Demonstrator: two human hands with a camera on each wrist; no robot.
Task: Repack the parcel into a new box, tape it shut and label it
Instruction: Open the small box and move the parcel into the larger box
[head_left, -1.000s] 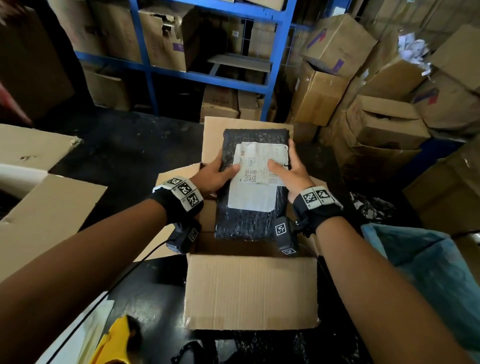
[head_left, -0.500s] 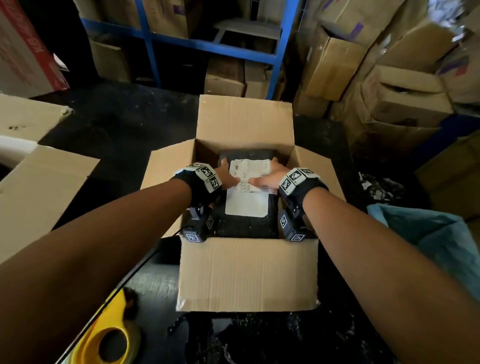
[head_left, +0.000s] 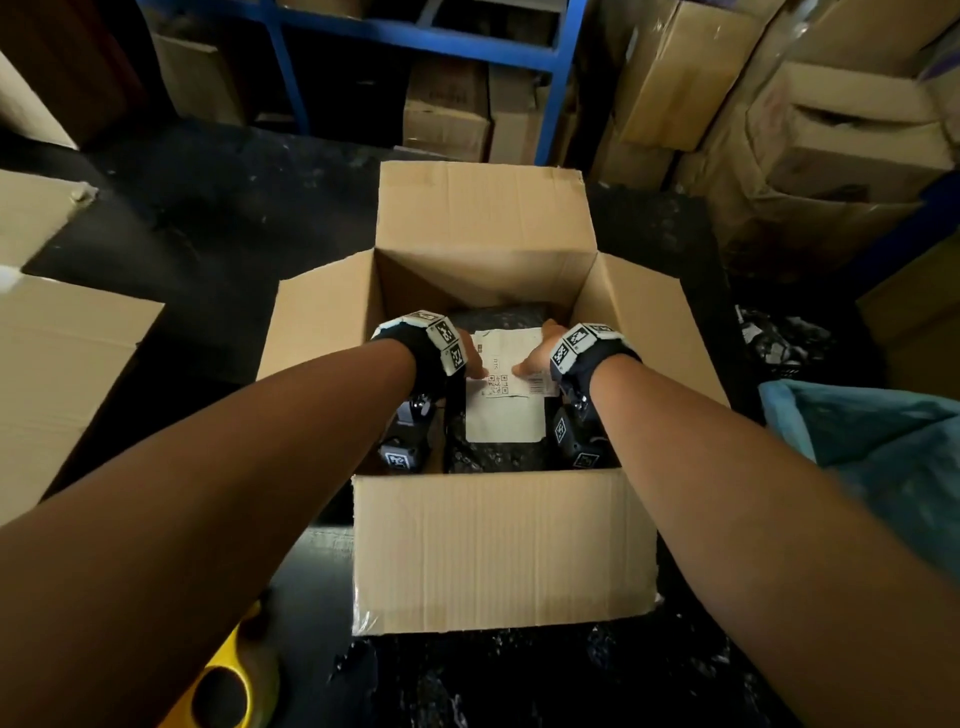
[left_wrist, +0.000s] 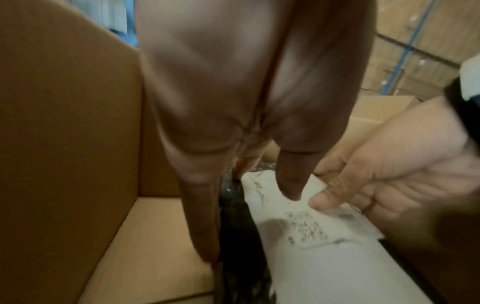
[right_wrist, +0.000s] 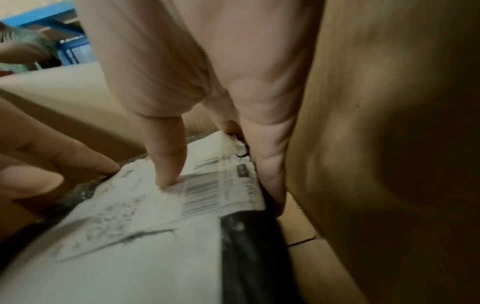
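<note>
The parcel (head_left: 493, 457), wrapped in black plastic with a white label (head_left: 506, 421), lies low inside the open cardboard box (head_left: 498, 545) on the dark table. My left hand (head_left: 467, 358) grips its left edge, thumb on the label and fingers (left_wrist: 202, 226) down the side against the box wall. On the opposite edge my right hand (head_left: 535, 358) holds it the same way, with its thumb beside the barcode. In the left wrist view the parcel (left_wrist: 324, 267) nearly touches the box floor. The right wrist view shows the parcel (right_wrist: 155, 257) close to the right box wall (right_wrist: 389, 144).
All the box flaps stand open. A yellow tape dispenser (head_left: 228, 686) lies at the near left. Flat cardboard (head_left: 62, 374) is on the left and a blue bag (head_left: 872, 431) on the right. Blue shelving (head_left: 415, 31) and stacked cartons (head_left: 831, 130) fill the back.
Both hands have carried the parcel from above the box down into it. It now sits deep between the walls.
</note>
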